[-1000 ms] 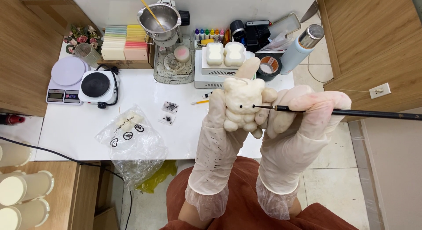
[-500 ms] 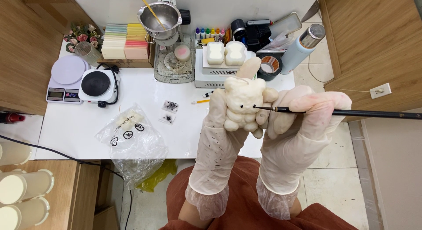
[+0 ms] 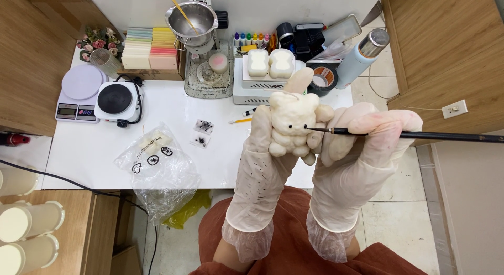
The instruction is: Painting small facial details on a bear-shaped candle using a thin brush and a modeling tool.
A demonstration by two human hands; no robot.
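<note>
White bench (image 3: 105,149) fills the head view, cluttered along its far edge: a hotplate (image 3: 115,99) at nine o'clock, a steel melting pot (image 3: 191,17) at twelve. Raised before it, the gloved left hand (image 3: 268,149) is wrapped round a cream bear figure (image 3: 291,122), upright. The right hand (image 3: 362,143) pinches a thin black brush (image 3: 420,135) (its tip now touching the bear's face at three o'clock, beside the dark eye dots), closer than half a second ago: detailing is underway.

Home craft workshop, likely candle-making: white tabletop (image 3: 173,104) with hot plate (image 3: 115,99), digital scale (image 3: 80,91), melting pot (image 3: 193,16), stacked wax sheets (image 3: 149,48)
</note>
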